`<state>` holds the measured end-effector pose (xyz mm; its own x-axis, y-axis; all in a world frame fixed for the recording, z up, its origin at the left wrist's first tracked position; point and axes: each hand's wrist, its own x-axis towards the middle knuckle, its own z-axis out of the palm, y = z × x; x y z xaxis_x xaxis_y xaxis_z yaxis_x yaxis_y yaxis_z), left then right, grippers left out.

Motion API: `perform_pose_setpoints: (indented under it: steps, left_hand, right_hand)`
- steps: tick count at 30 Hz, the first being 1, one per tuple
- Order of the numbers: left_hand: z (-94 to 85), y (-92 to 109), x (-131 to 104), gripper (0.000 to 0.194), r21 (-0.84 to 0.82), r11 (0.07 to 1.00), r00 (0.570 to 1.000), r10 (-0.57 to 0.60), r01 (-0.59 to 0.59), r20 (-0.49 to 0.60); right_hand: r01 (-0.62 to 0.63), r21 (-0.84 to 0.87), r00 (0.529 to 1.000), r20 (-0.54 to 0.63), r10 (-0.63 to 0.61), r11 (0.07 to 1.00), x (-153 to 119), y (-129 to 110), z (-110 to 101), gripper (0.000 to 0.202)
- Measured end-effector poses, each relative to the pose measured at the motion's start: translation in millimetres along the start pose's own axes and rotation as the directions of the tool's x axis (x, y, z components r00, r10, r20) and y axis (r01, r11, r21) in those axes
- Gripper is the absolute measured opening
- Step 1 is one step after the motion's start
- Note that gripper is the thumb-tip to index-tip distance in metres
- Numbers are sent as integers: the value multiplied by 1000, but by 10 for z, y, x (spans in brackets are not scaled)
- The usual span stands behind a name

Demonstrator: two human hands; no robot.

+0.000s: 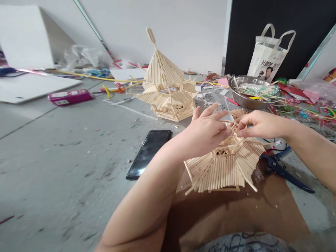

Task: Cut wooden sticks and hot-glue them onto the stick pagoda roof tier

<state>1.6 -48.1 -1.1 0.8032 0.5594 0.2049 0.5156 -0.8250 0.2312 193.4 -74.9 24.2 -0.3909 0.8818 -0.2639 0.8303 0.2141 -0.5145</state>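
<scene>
In front of me a small pagoda-like model point(225, 171) of thin wooden sticks stands on a brown sheet, its roof flaring outward. My left hand point(208, 131) reaches over its top, thumb and index finger closed on a thin wooden stick point(232, 128), the other fingers raised and spread. From the other side my right hand point(256, 124) has its fingers pinched at the same spot, against the sticks at the peak. The fingers partly hide the joint there. Behind stands a taller stick pagoda point(168, 84) with a pointed roof.
A black phone point(149, 154) lies left of the model. Blue-handled pliers point(286, 169) rest at its right. Farther back are a metal bowl point(256, 101) of sticks and scraps, a white tote bag point(267, 57) and a purple package point(70, 97). Scraps litter the grey floor point(65, 168).
</scene>
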Motion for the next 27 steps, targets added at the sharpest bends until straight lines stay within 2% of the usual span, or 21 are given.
perform_pose_setpoints:
  steps: [5,21,27]
  left_hand:
    - [47,-12,57,37,-85,995,996,-40,47,83]
    - [59,-5,105,37,-168,979,990,-103,118,96]
    - [-10,49,124,36,-192,952,956,-198,240,215]
  right_hand:
    - [-23,0,1000,-5,23,1000,-3,-12,11,20]
    - [-37,10,999,-14,37,999,-4,-12,18,19]
    - [-13,14,1000,-11,13,1000,-4,1,20,21]
